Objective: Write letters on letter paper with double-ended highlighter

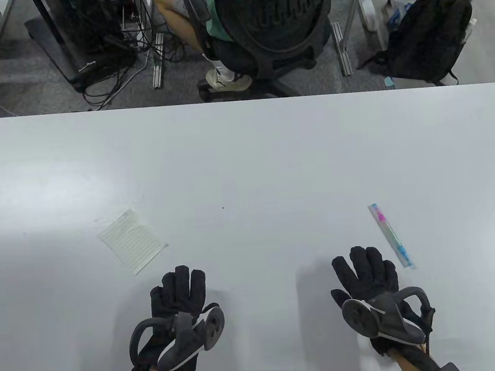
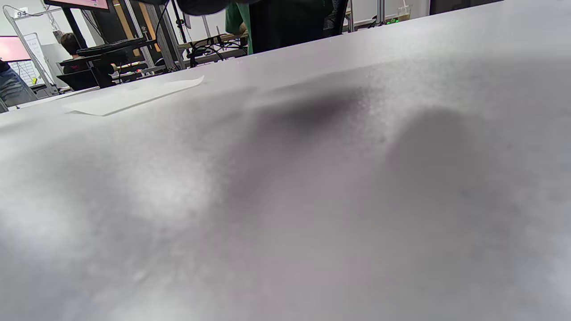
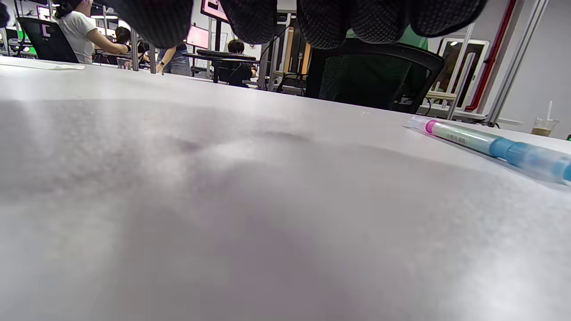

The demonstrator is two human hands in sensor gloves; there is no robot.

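Filling most of every view, the wide pale grey table (image 1: 245,159) carries everything. Beyond its far edge, at the top of the table view, a black mesh office chair (image 1: 273,21) holds a seated person in green.

Lower left lies the black-gloved left hand (image 1: 177,299), lower right the black-gloved right hand (image 1: 368,276); both rest flat, fingers straight and close together, holding nothing.

A small ruled sheet of white letter paper (image 1: 133,241) lies askew just up-left of the left fingers. Only the right wrist view shows the barcode-like label, unreadable, on the slim double-ended highlighter (image 3: 490,145) with pink and blue ends, which lies just right of the right fingertips (image 3: 330,22), apart from them.
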